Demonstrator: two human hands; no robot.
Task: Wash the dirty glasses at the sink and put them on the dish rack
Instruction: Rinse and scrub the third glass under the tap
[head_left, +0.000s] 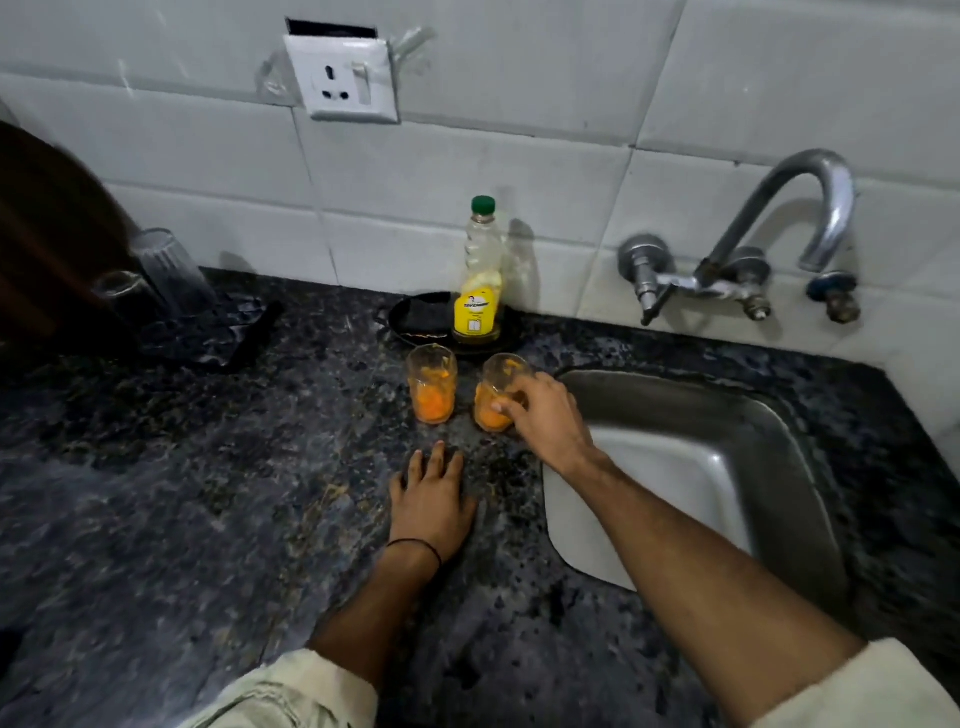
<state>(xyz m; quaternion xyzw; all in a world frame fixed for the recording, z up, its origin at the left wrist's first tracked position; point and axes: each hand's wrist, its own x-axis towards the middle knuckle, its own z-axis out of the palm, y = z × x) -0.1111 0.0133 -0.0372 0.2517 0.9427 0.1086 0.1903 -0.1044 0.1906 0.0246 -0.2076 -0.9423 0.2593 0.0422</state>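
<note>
Near the middle of the frame, two dirty glasses stood close together but apart on the dark speckled tabletop, just left of the rim of the sink. Both were smeared with orange residue that pooled at the bottom. The right hand reached in from the lower right and held the right glass, its grip curled round the glass wall. The left glass stood untouched. The left hand lay flat on the tabletop just below the glasses, its grip spread, fingers straight, holding nothing. A thin black band circled that wrist. Behind the glasses, a bottle with a green cap and yellow label stood on a black dish against the tiled wall. A curved tap was fixed to the wall above the sink at the right. In the upper left, the dish rack held two clear glasses upside down. A white socket sat at the top.
</note>
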